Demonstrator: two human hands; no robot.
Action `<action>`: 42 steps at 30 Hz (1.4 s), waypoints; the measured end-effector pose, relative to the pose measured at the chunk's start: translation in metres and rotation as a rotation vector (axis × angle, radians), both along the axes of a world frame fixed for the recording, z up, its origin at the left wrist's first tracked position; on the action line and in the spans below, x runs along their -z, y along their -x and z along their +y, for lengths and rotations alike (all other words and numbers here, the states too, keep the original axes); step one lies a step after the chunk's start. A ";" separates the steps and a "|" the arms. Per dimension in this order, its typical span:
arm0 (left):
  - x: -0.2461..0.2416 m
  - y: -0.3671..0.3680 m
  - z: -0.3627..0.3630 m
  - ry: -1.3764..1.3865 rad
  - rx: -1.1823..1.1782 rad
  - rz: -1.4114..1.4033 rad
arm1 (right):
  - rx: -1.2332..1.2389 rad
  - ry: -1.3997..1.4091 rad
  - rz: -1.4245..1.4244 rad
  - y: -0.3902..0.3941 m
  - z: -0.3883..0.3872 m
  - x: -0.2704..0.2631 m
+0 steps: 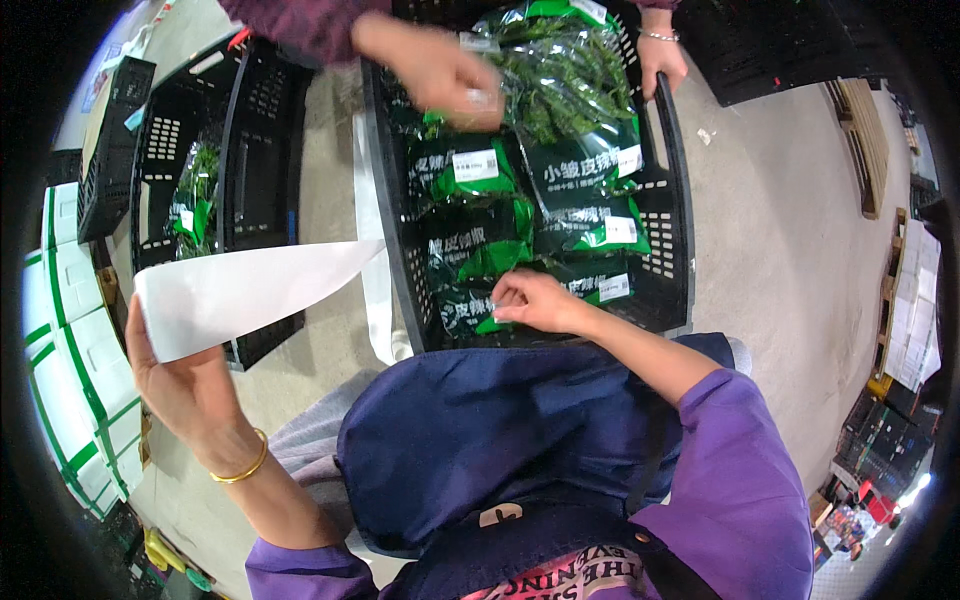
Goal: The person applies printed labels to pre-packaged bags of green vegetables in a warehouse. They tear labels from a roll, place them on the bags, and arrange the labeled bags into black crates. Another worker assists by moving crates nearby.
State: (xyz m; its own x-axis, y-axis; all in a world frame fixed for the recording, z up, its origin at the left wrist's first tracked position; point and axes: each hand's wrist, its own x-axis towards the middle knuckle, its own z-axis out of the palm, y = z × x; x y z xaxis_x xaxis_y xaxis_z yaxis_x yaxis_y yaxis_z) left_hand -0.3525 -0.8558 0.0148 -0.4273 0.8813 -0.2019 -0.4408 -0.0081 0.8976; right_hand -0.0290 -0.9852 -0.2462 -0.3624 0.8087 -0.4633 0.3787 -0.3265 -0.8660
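Note:
My left hand [184,382] holds a long white paper strip [232,296], likely label backing, whose far end trails toward the black plastic crate [681,225]. In that crate lie several clear-and-green plastic bags of green peppers [577,82], most bearing a white printed label [475,166]. My right hand [544,301] is over the nearest left bag [461,309]. Its thumb and fingers pinch a small white label [501,316] against or just above the bag; contact is unclear. Opposite me, a co-worker's blurred hand [442,75] hovers over the bags, and their other hand [660,60] rests on the crate rim.
To the left stands another black crate [259,150] with a bag of greens [199,187] beside it. White boxes with green tape [82,300] are stacked farther left. A white strip [371,225] hangs along the crate's left side. Wooden pallets [862,142] stand at right.

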 end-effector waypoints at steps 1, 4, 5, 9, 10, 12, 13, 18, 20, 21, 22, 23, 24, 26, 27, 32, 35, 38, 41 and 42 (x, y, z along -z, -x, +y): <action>-0.007 0.000 0.004 -0.039 -0.046 0.052 | 0.066 0.276 0.350 0.002 0.004 0.003; -0.047 0.010 0.020 -0.162 -0.399 0.275 | -0.300 -0.118 -0.285 0.016 0.012 0.006; -0.064 0.016 0.023 -0.199 -0.564 0.262 | -0.432 -0.119 -0.464 0.022 0.012 0.001; -0.088 0.035 0.015 -0.512 -0.707 0.404 | -0.148 -0.266 0.023 0.046 -0.022 -0.051; -0.089 0.039 0.017 -0.469 -0.717 0.380 | -0.207 -0.348 -0.035 0.055 -0.045 -0.070; -0.087 0.047 0.021 -0.418 -0.705 0.313 | -0.290 -0.564 -0.079 0.060 -0.081 -0.090; -0.085 0.051 0.023 -0.394 -0.689 0.288 | -0.344 -0.625 -0.102 0.057 -0.098 -0.092; -0.068 0.075 0.026 -0.375 -0.597 0.270 | -0.524 0.306 0.061 0.060 -0.146 -0.069; -0.064 0.089 0.026 -0.402 -0.589 0.267 | -0.621 0.347 -0.178 0.052 -0.145 -0.067; -0.064 0.097 0.027 -0.419 -0.590 0.234 | -0.669 0.228 -0.294 0.046 -0.141 -0.070; -0.063 0.104 0.027 -0.463 -0.551 0.235 | -0.705 -0.015 -0.404 0.042 -0.135 -0.076; -0.065 0.111 0.030 -0.461 -0.667 0.371 | -0.656 -0.112 -0.384 0.037 -0.125 -0.082; -0.069 0.116 0.029 -0.479 -0.736 0.556 | -0.502 -0.170 -0.320 0.035 -0.119 -0.091; -0.083 0.122 0.018 -0.496 -1.041 0.439 | -0.254 -0.374 -0.114 0.036 -0.107 -0.107; -0.092 0.121 0.011 -0.471 -1.164 0.499 | -0.253 -0.435 -0.133 0.037 -0.104 -0.116; -0.143 0.094 -0.058 -0.797 -1.377 0.732 | -0.419 -0.453 -0.258 0.045 -0.090 -0.132; -0.162 0.067 -0.098 -1.102 -1.372 0.846 | -0.290 -0.473 -0.163 0.044 -0.074 -0.131; -0.175 0.046 -0.118 -1.250 -1.457 0.855 | -0.224 -0.555 -0.228 0.039 -0.059 -0.132; -0.184 0.035 -0.121 -1.334 -1.501 0.831 | -0.254 -0.569 -0.276 0.036 -0.052 -0.134; -0.187 0.035 -0.121 -1.353 -1.497 0.809 | -0.272 -0.574 -0.281 0.036 -0.051 -0.134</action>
State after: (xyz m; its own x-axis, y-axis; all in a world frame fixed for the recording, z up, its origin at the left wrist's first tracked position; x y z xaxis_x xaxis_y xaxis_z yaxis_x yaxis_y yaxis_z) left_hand -0.3871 -0.9771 0.2019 -0.3941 -0.6839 0.6140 0.8621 -0.5067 -0.0110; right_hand -0.0652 -1.0364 -0.1121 -0.5160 0.8512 -0.0956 0.6174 0.2923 -0.7303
